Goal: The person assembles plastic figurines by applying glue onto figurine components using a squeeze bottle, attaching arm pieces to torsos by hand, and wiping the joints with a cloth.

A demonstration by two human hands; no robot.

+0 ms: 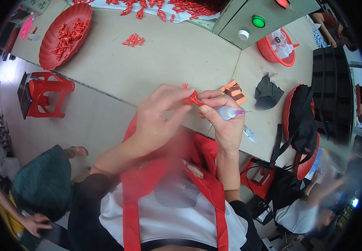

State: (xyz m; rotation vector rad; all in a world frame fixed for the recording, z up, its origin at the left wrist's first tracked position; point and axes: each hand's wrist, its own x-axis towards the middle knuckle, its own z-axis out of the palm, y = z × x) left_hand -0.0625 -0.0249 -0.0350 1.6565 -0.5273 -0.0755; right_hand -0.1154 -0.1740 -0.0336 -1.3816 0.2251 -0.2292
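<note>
A small red plastic figurine (193, 99) is pinched between the fingertips of both hands, above the table's near edge. My left hand (158, 111) is closed on its left end, and a little red part (184, 85) shows just past those fingers. My right hand (225, 125) grips the other end with thumb and forefinger. A translucent squeeze bottle (226, 112) with a purple needle tip also lies in my right hand, the needle pointing right. Fingers hide much of the figurine. Farther off on the table is a small pile of red pieces (133, 40).
A red bowl (46, 50) of red pieces stands far left. More lie on a white cloth (181, 16) beside a grey-green machine box (248, 21). Right are a red basket (264, 49), black crumpled sheet (268, 93), orange-brown packet (234, 91) and black bag (304, 121). People sit nearby.
</note>
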